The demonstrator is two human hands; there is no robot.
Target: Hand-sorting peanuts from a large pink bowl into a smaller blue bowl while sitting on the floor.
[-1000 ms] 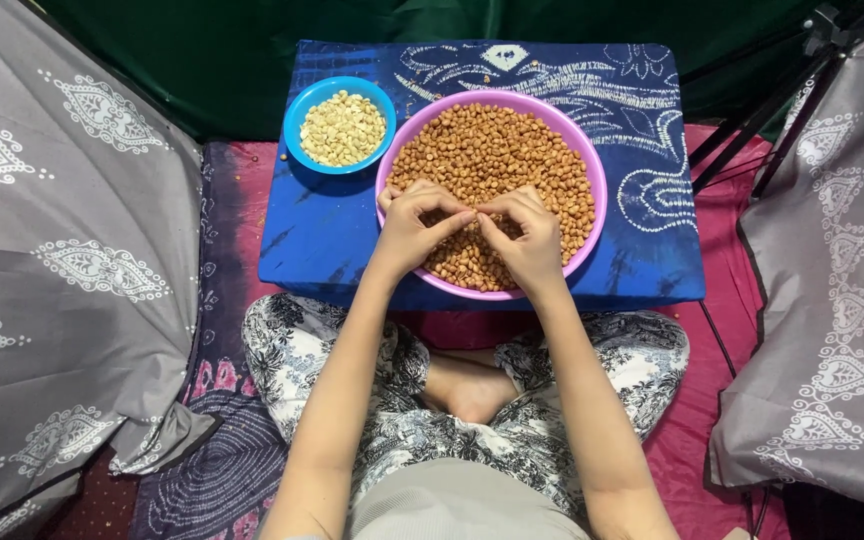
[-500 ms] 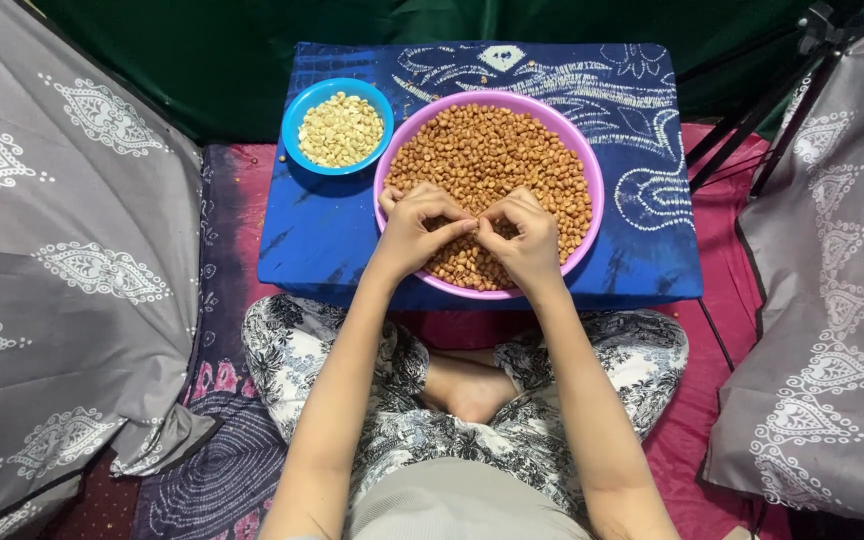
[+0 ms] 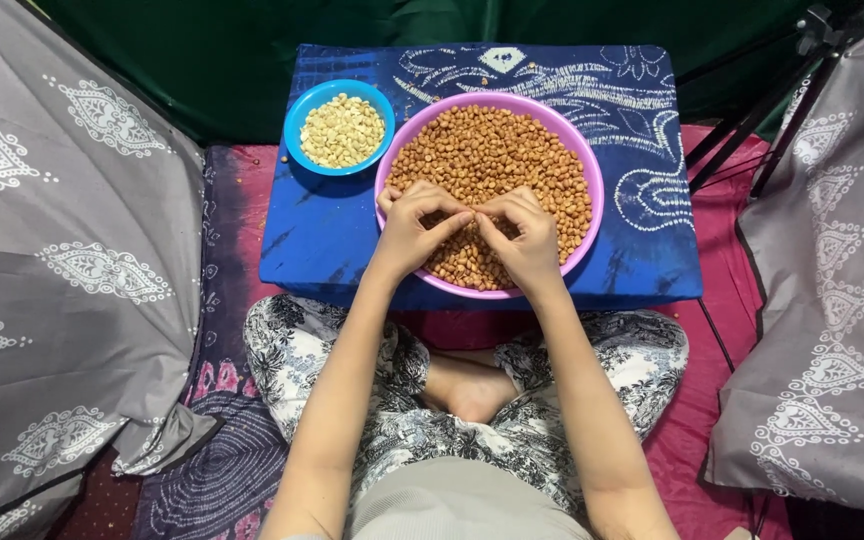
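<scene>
A wide pink bowl (image 3: 592,190) full of brown-skinned peanuts (image 3: 492,150) stands on a low table under a blue patterned cloth (image 3: 322,240). Both hands hover over the bowl's near half, fingertips meeting. My left hand (image 3: 412,228) and my right hand (image 3: 522,235) pinch a single peanut between them; the nut itself is mostly hidden by the fingers. A smaller blue bowl (image 3: 297,120) to the left holds pale skinned peanuts (image 3: 342,130).
Grey patterned cushions (image 3: 62,260) flank both sides, another at the right (image 3: 832,330). A dark tripod leg (image 3: 752,130) leans at the upper right. My crossed legs in printed trousers (image 3: 302,350) sit against the table's near edge on red bedding (image 3: 697,440).
The hands have stayed over the bowl's near half, fingers working slightly against each other. Nothing else has moved.
</scene>
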